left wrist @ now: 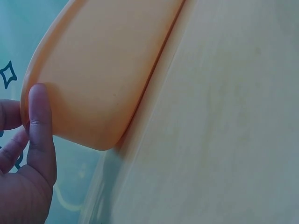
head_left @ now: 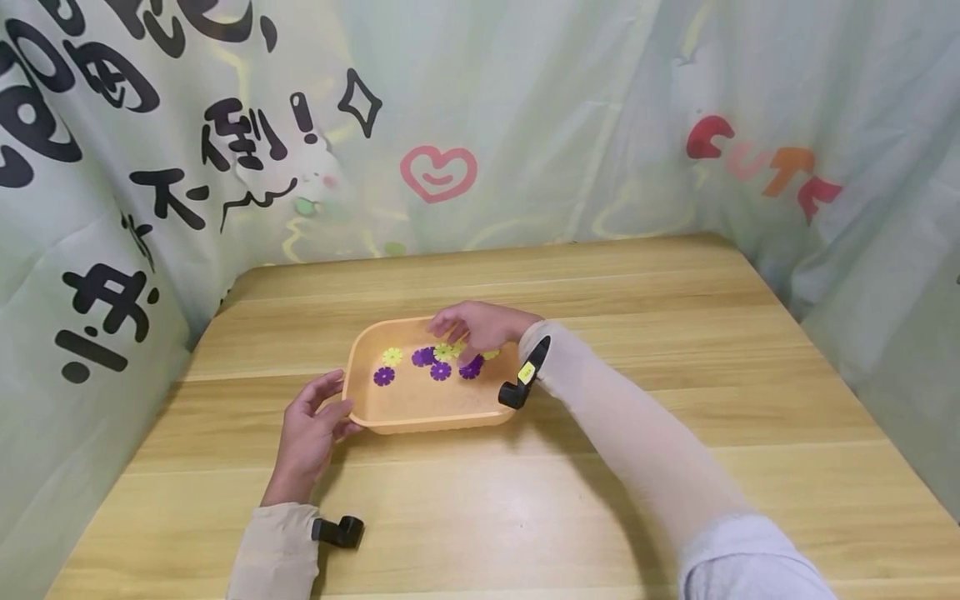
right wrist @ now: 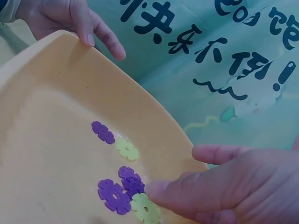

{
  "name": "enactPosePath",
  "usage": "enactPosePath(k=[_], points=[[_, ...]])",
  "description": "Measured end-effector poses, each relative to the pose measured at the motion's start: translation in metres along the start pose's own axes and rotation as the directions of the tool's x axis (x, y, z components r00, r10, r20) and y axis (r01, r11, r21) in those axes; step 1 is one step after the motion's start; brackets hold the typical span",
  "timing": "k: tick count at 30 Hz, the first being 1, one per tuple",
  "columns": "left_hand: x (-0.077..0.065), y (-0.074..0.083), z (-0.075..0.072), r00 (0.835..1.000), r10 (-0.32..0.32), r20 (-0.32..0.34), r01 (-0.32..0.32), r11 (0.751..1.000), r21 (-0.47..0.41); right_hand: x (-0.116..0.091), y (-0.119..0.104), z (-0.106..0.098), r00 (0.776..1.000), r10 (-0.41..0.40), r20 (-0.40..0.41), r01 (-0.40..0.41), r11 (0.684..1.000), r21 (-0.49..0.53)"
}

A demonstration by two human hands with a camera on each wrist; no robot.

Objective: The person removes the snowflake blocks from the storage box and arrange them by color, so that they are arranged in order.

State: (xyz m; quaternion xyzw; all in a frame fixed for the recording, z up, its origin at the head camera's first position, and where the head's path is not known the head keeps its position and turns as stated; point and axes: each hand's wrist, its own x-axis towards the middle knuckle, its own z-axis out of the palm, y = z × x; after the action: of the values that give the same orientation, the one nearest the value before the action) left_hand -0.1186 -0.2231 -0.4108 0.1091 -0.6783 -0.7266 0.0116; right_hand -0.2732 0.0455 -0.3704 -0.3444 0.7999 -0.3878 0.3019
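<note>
An orange plastic tray (head_left: pixel 405 410) holds several flower-shaped plastic pieces, some purple (head_left: pixel 384 377) and some yellow (head_left: pixel 392 357). My left hand (head_left: pixel 311 425) grips its left end. In the left wrist view the thumb (left wrist: pixel 41 116) lies against the tray wall (left wrist: pixel 93 93), with fingers on the other side of the rim. Over the tray's right part is my right hand (head_left: pixel 483 327), its fingers reaching down among the pieces. The right wrist view has its thumb (right wrist: pixel 173 191) beside a yellow piece (right wrist: pixel 145 208) and a purple piece (right wrist: pixel 114 196); no piece shows between the fingers.
The tray is on a wooden table (head_left: pixel 600 500). A pale green printed curtain (head_left: pixel 540 125) hangs behind and along both sides. A black wrist camera mount sits on the left wrist (head_left: pixel 339 532) and another on the right wrist (head_left: pixel 525 375).
</note>
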Motion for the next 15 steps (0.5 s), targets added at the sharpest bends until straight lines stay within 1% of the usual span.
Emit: enactPosePath(k=[5,10,15], points=[[-0.001,0.001,0.000,1.000,-0.009,0.001,0.009,1.000,0.002,0.006,-0.001,0.002,0.999,0.019,0.027,-0.018,1.000,-0.013],[-0.002,0.001,0.001,1.000,-0.021,0.001,0.021,1.000,-0.001,0.010,-0.001,0.006,0.998,0.032,0.055,-0.028,0.997,-0.068],[-0.002,0.002,0.002,1.000,-0.025,0.001,0.025,1.000,-0.009,0.013,-0.005,0.011,0.994,0.038,0.103,-0.027,0.994,-0.108]])
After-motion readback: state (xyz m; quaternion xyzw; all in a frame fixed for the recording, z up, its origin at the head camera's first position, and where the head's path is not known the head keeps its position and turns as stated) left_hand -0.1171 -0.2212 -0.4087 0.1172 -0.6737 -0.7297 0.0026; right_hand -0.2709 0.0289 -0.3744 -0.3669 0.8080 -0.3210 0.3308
